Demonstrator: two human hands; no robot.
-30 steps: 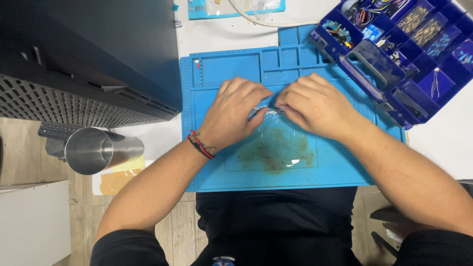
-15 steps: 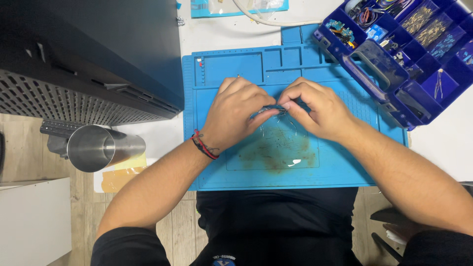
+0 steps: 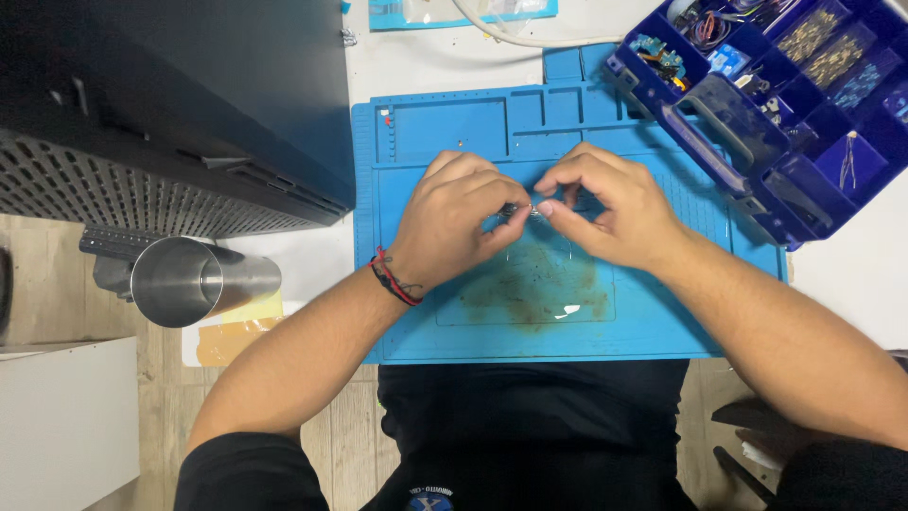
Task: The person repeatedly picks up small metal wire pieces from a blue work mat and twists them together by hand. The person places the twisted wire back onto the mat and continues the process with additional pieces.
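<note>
Your left hand (image 3: 452, 220), wearing a red-and-black cord bracelet (image 3: 392, 277), and your right hand (image 3: 605, 210) are working over a bright blue rubber work mat (image 3: 653, 312) that is showing a brownish stain (image 3: 534, 284) across its middle. Beside it, a deep blue plastic compartment box (image 3: 804, 203) is holding gold, black and light blue bits. A silvery steel tumbler (image 3: 194, 279) is gleaming beside a black perforated case (image 3: 142, 114).

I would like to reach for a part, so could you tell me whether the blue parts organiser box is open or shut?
Open: the parts organiser box shows its compartments uncovered, with small components lying visible in them.
</note>
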